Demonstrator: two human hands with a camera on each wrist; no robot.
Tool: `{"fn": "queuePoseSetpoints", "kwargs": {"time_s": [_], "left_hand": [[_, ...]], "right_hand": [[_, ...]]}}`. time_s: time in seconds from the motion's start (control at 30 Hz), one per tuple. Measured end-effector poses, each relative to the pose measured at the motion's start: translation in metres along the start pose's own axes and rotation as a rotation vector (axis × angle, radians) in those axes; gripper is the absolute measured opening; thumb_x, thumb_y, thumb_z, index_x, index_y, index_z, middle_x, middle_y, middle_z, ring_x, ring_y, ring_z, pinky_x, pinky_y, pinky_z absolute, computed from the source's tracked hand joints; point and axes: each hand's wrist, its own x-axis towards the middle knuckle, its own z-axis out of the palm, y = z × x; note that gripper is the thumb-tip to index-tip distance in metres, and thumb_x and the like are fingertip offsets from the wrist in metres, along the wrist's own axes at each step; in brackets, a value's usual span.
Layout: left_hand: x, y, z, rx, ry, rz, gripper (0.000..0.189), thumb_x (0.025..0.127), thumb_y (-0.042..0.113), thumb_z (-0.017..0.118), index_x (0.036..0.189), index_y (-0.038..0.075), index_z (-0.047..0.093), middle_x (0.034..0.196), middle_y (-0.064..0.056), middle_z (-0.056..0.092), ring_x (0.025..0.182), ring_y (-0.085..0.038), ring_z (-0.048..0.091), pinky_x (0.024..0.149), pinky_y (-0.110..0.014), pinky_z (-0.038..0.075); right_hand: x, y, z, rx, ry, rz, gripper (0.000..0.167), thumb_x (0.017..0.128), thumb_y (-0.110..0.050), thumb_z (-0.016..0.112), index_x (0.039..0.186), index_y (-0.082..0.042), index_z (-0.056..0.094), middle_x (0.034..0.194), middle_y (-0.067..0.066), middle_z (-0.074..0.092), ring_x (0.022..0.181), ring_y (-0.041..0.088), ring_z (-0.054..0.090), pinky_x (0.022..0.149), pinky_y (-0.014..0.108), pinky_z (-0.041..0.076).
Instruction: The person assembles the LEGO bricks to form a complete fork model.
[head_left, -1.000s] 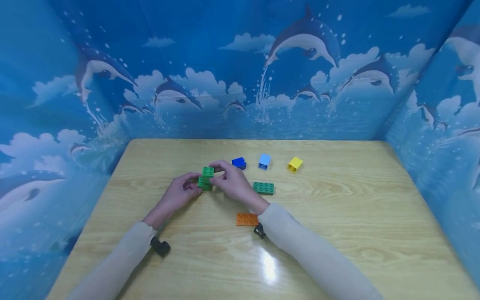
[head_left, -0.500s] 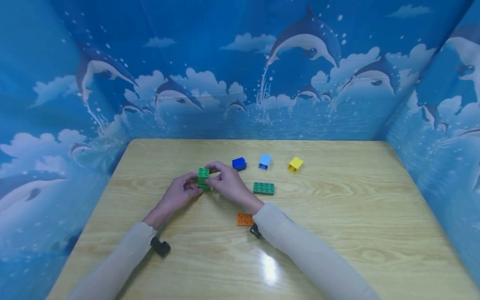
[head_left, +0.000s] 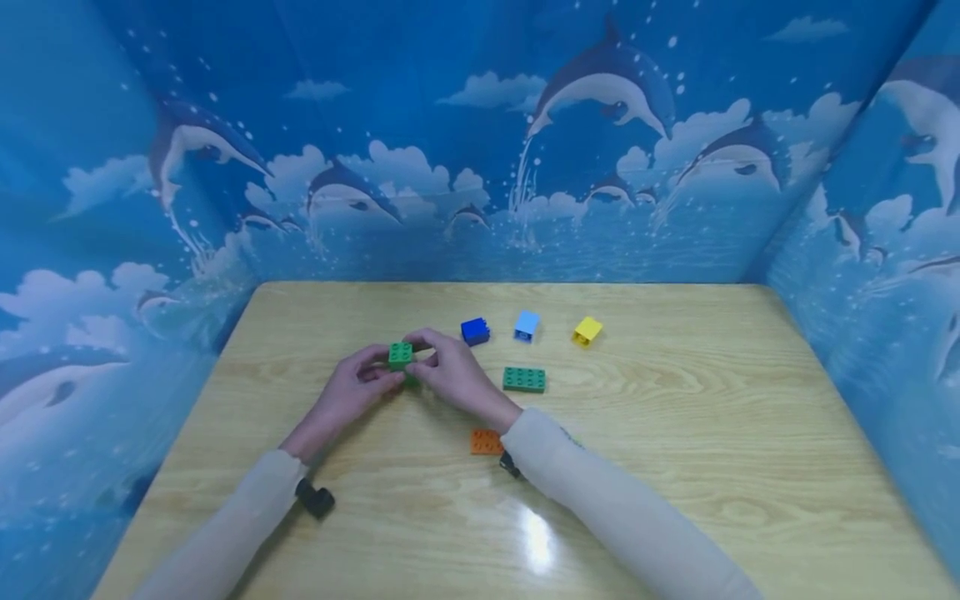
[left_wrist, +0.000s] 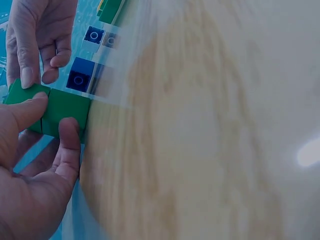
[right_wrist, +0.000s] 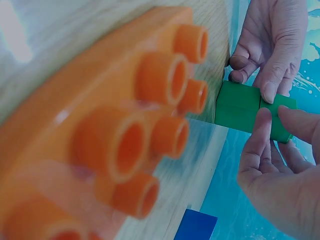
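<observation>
Two green toy bricks sit end to end in a stack, the upper green brick (head_left: 401, 356) covering the studs of the lower green brick (left_wrist: 65, 112). A thin seam shows between them in both wrist views. My right hand (head_left: 459, 382) pinches the upper brick between thumb and fingers. From the other side, my left hand (head_left: 349, 390) holds the stack. Its thumb lies near the seam and a fingertip presses the lower brick in the left wrist view. The head view hides most of the lower brick.
Right of the hands lies a long green brick (head_left: 524, 380). Behind are a dark blue brick (head_left: 475, 332), a light blue brick (head_left: 527, 326) and a yellow brick (head_left: 587, 331). An orange brick (head_left: 486, 442) is partly covered by my right sleeve (head_left: 570, 467).
My right hand has moved left with the upper green brick and lowered it, from offset to straight over the lower one. The left hand has stayed nearly in place.
</observation>
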Motion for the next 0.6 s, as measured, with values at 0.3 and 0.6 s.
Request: {"fn": "queuePoseSetpoints", "kwargs": {"time_s": [0.3,0.6], "left_hand": [[0.0011,0.0011,-0.0049,0.074,-0.006,0.06,0.039,0.102,0.009,0.078,0.139,0.008,0.069,0.134,-0.014,0.068,0.104,-0.028,0.072,0.086,-0.034,0.062],[0.0061,0.0011,-0.005,0.076,0.0,0.064,0.032,0.097,0.009,0.083,0.128,0.008,0.073,0.127,-0.012,0.072,0.103,-0.026,0.073,0.086,-0.032,0.062]], "right_hand": [[0.0013,0.0011,0.001,0.002,0.01,0.012,0.038,0.104,-0.019,0.078,0.141,-0.017,0.069,0.136,-0.001,0.07,0.097,0.012,0.071,0.077,0.03,0.062],[0.0004,-0.0002,-0.0029,0.038,0.002,0.012,0.037,0.104,-0.022,0.079,0.14,-0.017,0.071,0.132,-0.005,0.072,0.098,0.016,0.073,0.08,0.035,0.063]]}}
